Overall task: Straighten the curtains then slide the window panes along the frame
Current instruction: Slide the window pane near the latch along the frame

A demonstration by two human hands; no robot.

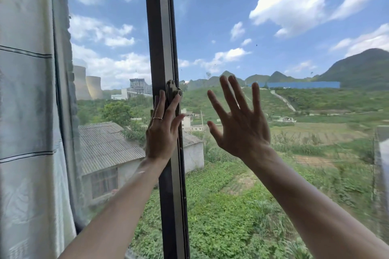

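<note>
A dark vertical window stile (162, 27) runs from top to bottom between two glass panes. My left hand (161, 130) lies flat against this stile with straight fingers, the fingertips at a small metal latch (173, 90). A ring sits on one of its fingers. My right hand (240, 120) is spread wide with straight fingers against or just in front of the right pane (294, 153); contact with the glass cannot be told. The left pane (109, 69) shows buildings outside. A pale curtain (27, 111) hangs at the far left, with a darker sheer layer (65, 90) beside it.
Outside lie a tiled-roof house, green fields, hills and cooling towers. Another strip of pale curtain or frame (382, 153) shows at the right edge. Small specks dot the right glass.
</note>
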